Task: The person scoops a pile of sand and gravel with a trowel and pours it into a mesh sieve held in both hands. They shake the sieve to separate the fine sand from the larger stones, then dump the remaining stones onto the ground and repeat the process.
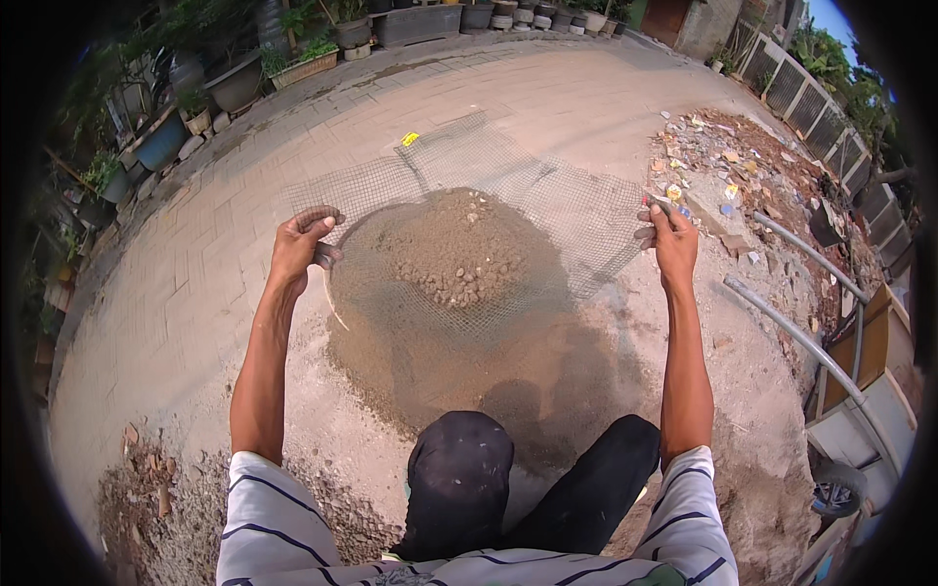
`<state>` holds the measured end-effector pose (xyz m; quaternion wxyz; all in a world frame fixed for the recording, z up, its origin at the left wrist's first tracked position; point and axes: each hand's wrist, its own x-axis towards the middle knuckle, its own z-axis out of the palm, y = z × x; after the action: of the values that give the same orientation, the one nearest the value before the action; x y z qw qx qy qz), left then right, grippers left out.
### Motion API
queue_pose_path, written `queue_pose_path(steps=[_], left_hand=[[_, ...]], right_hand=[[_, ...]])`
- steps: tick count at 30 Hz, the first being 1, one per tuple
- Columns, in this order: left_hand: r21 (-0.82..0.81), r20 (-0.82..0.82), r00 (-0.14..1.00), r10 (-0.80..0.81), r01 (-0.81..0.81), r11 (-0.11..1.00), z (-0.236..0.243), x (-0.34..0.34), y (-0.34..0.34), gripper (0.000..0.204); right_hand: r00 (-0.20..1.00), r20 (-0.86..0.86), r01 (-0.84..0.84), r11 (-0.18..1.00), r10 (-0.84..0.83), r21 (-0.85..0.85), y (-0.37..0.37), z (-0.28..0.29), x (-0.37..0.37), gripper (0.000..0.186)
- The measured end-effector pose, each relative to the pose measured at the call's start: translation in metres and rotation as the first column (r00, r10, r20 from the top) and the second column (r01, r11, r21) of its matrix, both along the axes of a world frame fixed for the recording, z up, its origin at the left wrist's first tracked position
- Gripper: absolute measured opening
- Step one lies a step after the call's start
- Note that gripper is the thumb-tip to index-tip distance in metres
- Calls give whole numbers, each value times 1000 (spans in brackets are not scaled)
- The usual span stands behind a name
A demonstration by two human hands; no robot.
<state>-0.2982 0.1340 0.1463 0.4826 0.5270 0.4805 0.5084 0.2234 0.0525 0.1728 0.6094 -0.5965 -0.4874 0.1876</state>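
A sheet of wire mesh [598,207] hangs between my two hands above the paving, sagging in the middle. On it lies a mound of damp brown sand [459,239] with coarse lumps and pebbles toward its near side. My left hand [305,242] has its fingers curled on the mesh's left edge. At the right edge, my right hand [670,236] pinches the mesh between thumb and fingers. Finer sand [410,376] is spread on the ground under and in front of the mesh. My bent knees [464,469] are just this side of it.
Broken rubble and litter [718,176] cover the ground at the far right. Bent metal pipes [801,337] and a small wheel [837,488] lie on the right. Gravel [332,503] is at the lower left. Potted plants [234,88] line the far left edge. A yellow scrap [410,139] is beyond the mesh.
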Motion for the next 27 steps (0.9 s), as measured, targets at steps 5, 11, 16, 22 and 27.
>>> queue_pose_path(steps=[5,11,16,22,27], left_hand=[[-64,-33,975,219,-221,973,-33,-87,40,29],[-46,26,993,112,-111,993,-29,-57,37,30],[-88,-21,991,132,-133,987,-10,-37,1,30],[-104,45,967,250,-244,964,-50,-106,33,27],[-72,107,986,128,-121,990,-28,-29,-5,30]], right_hand=[[943,-182,-272,960,279,65,11,-3,-75,30],[933,-323,-142,987,160,78,10,-22,-44,33],[949,-273,-146,988,155,54,11,-16,-43,32],[885,-374,-248,960,279,128,20,-25,-92,28],[861,-506,37,988,46,152,11,-38,-27,30]])
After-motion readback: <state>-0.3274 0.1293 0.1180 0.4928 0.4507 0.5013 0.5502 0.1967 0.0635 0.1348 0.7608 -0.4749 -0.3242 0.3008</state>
